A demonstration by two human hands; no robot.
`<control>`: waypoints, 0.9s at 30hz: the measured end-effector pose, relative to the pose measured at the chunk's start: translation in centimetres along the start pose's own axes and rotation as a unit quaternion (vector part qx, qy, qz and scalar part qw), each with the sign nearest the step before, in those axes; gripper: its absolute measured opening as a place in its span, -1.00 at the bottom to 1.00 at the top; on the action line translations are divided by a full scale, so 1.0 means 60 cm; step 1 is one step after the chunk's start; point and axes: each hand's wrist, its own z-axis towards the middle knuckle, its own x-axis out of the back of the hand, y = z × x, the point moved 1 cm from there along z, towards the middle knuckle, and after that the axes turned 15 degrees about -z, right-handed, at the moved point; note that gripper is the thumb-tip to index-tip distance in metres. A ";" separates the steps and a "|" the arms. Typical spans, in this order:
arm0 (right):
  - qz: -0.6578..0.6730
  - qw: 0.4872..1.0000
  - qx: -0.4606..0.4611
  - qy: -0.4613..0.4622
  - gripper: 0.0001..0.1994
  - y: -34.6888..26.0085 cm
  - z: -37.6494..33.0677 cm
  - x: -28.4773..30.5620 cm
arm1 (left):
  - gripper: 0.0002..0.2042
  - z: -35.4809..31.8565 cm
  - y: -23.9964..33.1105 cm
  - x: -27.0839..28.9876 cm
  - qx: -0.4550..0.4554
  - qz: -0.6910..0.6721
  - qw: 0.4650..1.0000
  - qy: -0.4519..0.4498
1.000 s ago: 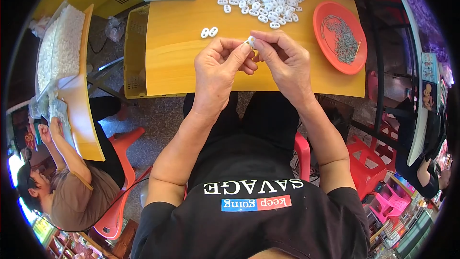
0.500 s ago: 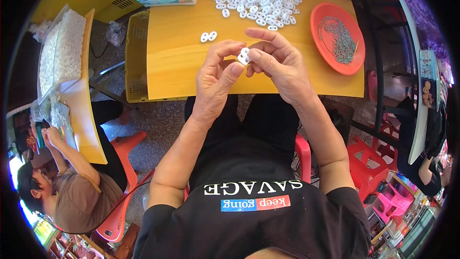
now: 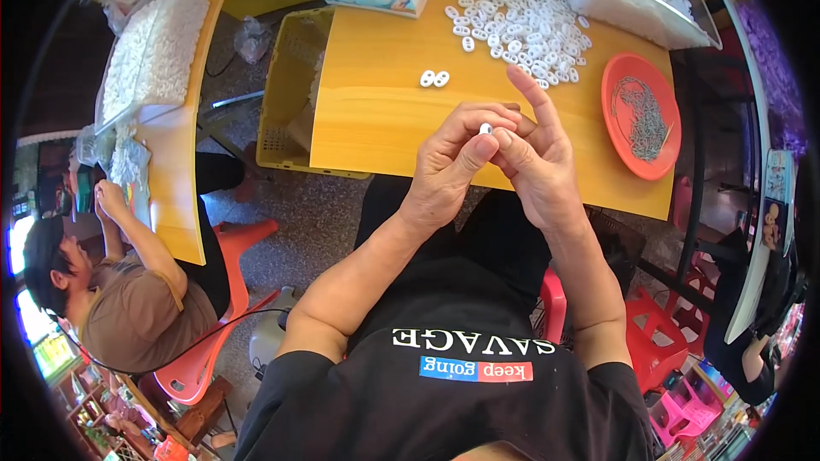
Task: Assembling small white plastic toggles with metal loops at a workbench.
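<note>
White plastic piece [image 3: 485, 129] is pinched between left hand [image 3: 451, 164] and right hand [image 3: 536, 158]; its axis cannot be told.

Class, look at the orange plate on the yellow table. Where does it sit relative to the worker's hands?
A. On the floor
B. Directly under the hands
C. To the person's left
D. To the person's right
D: the orange plate lies on the table's right end, beyond the right hand, holding small metal pieces.
</note>
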 end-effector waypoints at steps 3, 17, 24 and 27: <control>0.018 1.000 0.006 0.013 -0.29 0.001 0.003 -0.013 | -0.79 0.003 0.005 -0.002 -0.012 -0.001 1.000 0.009; -0.449 0.868 0.203 0.055 -0.83 0.004 0.027 0.026 | -0.80 0.034 0.161 0.070 -0.153 0.379 0.896 0.171; -0.630 0.714 0.238 0.192 -0.90 -0.003 0.046 0.134 | -0.57 0.052 0.304 0.326 -0.177 0.580 0.749 0.267; -0.666 0.680 0.240 0.188 -0.89 -0.004 0.049 0.140 | -0.47 0.046 0.308 0.350 -0.136 0.687 0.645 0.306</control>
